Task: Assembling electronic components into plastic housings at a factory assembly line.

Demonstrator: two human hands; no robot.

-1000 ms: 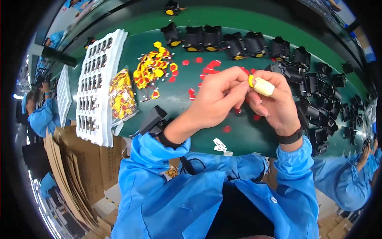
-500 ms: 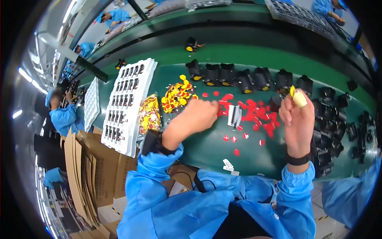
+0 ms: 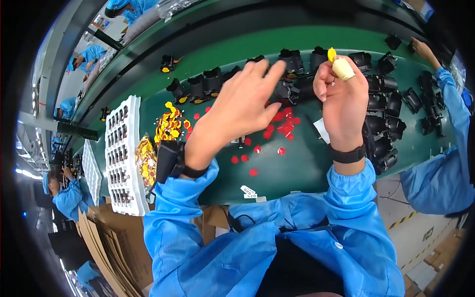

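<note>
My left hand (image 3: 237,101) reaches over the green table with its fingers spread and nothing visible in them. Its fingertips are near a row of black plastic housings (image 3: 213,79), though I cannot tell whether they touch one. My right hand (image 3: 344,99) is closed in a pinch on a small yellow piece (image 3: 332,53) that sticks up above the fingertips. A pale yellow finger cot (image 3: 343,69) covers one fingertip of that hand. Red round pieces (image 3: 284,123) lie scattered between and below the hands. To the left is a heap of yellow pieces (image 3: 169,123).
A white tray (image 3: 133,148) of black parts stands at the left, beside a clear bag of yellow and red pieces (image 3: 146,161). More black housings (image 3: 381,119) crowd the right. A co-worker's hand (image 3: 425,52) reaches in there. Cardboard sheets (image 3: 118,237) stand lower left.
My left hand has left the red pieces and moved up towards the housings, its fingers spreading. The right hand still holds the yellow piece. My view has shifted, and a co-worker's arm now shows at right.
</note>
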